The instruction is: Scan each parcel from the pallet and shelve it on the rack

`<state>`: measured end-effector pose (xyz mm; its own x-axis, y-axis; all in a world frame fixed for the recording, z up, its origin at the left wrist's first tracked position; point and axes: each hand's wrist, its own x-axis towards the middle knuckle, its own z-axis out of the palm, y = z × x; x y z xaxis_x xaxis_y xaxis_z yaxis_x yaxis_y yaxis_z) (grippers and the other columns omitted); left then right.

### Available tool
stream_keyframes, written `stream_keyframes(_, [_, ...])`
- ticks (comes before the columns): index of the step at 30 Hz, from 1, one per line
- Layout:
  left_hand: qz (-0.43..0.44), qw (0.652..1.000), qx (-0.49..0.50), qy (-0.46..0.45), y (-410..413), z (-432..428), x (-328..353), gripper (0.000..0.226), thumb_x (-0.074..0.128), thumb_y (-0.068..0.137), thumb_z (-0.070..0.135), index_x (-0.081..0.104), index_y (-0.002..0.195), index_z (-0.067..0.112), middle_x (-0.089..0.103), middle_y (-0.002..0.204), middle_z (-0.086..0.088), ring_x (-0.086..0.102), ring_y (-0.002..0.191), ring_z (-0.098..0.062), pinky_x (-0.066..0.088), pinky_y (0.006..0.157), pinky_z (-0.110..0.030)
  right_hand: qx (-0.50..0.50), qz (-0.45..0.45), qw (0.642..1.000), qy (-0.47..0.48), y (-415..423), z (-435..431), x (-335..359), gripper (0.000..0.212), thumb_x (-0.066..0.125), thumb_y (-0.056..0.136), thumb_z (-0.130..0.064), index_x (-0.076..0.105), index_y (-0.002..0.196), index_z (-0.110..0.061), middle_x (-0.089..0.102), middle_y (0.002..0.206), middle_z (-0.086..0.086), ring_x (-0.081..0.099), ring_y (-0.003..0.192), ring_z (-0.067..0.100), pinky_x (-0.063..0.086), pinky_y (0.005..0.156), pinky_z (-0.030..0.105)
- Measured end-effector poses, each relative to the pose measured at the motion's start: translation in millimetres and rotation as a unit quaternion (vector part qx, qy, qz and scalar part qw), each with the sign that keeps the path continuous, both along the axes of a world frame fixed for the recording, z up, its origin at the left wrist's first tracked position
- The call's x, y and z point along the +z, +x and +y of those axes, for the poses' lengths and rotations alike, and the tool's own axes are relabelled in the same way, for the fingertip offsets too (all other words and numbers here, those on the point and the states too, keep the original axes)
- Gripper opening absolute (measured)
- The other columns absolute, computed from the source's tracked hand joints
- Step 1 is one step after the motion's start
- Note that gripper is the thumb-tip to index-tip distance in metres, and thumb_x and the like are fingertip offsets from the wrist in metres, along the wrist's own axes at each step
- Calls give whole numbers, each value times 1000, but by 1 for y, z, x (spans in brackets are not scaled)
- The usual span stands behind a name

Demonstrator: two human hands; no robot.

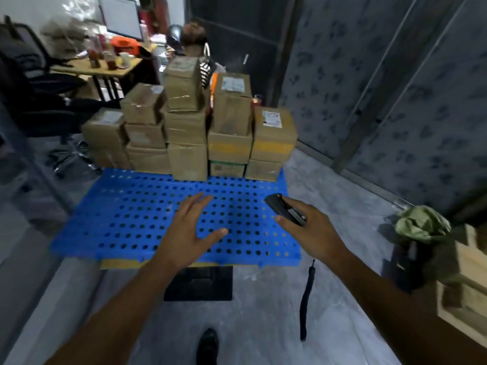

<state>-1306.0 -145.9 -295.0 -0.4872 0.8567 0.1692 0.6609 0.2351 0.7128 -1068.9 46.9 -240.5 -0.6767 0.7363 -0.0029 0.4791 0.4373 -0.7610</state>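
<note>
Above the near half of the blue pallet [147, 206], the left hand [188, 233] reaches spread and empty toward the far parcels [189, 127], while the right hand [311, 227] grips the scanner [283, 208], ready to read labels.

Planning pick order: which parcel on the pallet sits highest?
The top parcel of the middle stack, third from the left on the blue pallet. Its top rises above every other stack.

Grey concrete floor [263, 325], patterned dark wall [395, 88], cluttered wooden desk [105, 68], office chair [31, 75]
</note>
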Motion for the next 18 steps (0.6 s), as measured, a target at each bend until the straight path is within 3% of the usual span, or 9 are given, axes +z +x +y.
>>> stream_keyframes(4, [-28,999,-33,-24,-16,99,-5,94,53,81,78,25,160,36,14,168,15,17,155,-11,31,123,-45,-33,-24,999,-6,-19,76,-3,58,69,87,-54,52,141,-44,63,117,-19,62,88,-12,54,75,20])
stream_keyframes(7, [-25,998,-56,-28,-29,169,3,98,48,78,82,25,160,33,16,167,14,19,152,-9,28,120,-35,-51,-32,998,19,-34,135,-1,52,67,88,-55,52,138,-49,67,100,-23,60,86,-15,52,72,22])
stream_keyframes(10, [-27,997,-75,-23,-42,238,14,90,56,86,73,28,160,30,22,165,9,28,148,-14,33,118,-36,-90,-15,995,27,-44,193,-9,50,67,90,-52,55,137,-43,65,92,-26,56,83,-22,48,68,8])
stream_keyframes(12, [-20,997,-71,1,-46,269,23,82,65,91,60,31,158,28,25,163,4,32,147,-17,36,118,-37,-115,1,993,40,-47,220,-15,51,68,89,-51,58,137,-38,63,101,-26,51,83,-27,40,67,-2])
stream_keyframes(15, [-14,998,-54,28,-54,328,32,78,69,92,52,33,157,27,24,163,-1,30,149,-17,32,118,-34,-124,6,992,37,-56,280,-27,52,69,88,-51,59,136,-35,63,108,-20,49,84,-31,37,66,-5])
stream_keyframes(18, [35,999,-23,29,-61,376,34,81,69,92,52,32,158,21,22,164,-8,26,151,-24,31,119,-38,-110,23,993,18,-67,345,-42,54,67,89,-52,57,139,-35,65,120,-18,58,96,-13,38,75,2])
